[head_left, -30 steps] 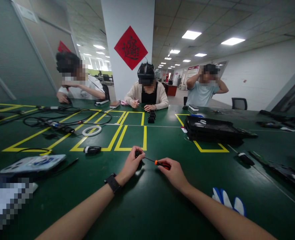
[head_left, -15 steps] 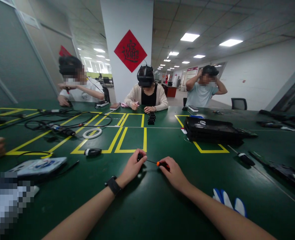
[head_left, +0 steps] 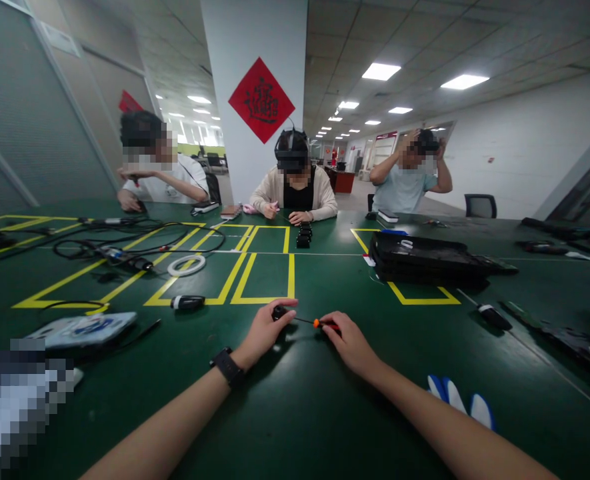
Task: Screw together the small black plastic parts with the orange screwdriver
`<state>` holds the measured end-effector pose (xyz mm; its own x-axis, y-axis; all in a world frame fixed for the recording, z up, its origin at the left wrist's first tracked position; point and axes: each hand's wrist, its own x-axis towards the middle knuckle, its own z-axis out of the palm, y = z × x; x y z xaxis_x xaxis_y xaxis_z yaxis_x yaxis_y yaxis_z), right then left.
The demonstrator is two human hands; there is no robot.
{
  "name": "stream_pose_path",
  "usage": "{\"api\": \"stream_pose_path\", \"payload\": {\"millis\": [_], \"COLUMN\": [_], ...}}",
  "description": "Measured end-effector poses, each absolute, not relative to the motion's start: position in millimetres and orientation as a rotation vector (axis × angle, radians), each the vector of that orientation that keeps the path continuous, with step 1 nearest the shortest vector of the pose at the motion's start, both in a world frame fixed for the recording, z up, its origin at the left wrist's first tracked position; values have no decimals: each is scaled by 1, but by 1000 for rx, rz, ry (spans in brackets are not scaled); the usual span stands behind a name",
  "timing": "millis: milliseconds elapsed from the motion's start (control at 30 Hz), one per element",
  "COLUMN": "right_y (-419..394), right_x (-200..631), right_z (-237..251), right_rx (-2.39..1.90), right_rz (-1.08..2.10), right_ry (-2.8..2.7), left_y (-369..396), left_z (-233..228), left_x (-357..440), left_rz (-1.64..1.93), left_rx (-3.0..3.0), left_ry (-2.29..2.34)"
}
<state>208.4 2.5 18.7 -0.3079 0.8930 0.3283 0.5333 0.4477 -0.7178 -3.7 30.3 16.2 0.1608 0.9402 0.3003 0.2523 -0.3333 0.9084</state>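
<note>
My left hand (head_left: 265, 331) pinches a small black part (head_left: 278, 311) just above the green table (head_left: 295, 413); a black watch sits on that wrist. My right hand (head_left: 347, 340) grips a small screwdriver (head_left: 319, 324) with an orange and black handle. Its thin shaft points left and its tip meets the black part. Both hands hover close together near the table's middle, just in front of the yellow taped boxes (head_left: 267, 277).
A blue and white glove (head_left: 462, 400) lies by my right forearm. A black tray stack (head_left: 425, 260) is at the right, a white tape ring (head_left: 186, 265) and cables (head_left: 125, 243) at the left, a flat device (head_left: 82, 329) nearer. Three people sit across the table.
My hands stay together on the part and screwdriver, shifted slightly. The hand at the far left edge has gone out of view. The person at the back right has moved their raised arms.
</note>
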Motion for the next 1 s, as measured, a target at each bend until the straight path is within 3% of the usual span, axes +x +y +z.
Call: {"api": "stream_pose_path", "payload": {"millis": [1000], "right_y": [5], "right_x": [208], "right_z": [19], "right_rx": [-1189], "right_rz": [603], "right_ry": [-1972], "left_y": [28], "left_z": [13], "left_x": [-2], "left_rz": [1154], "left_rx": [1831], "left_ry": [1162]}}
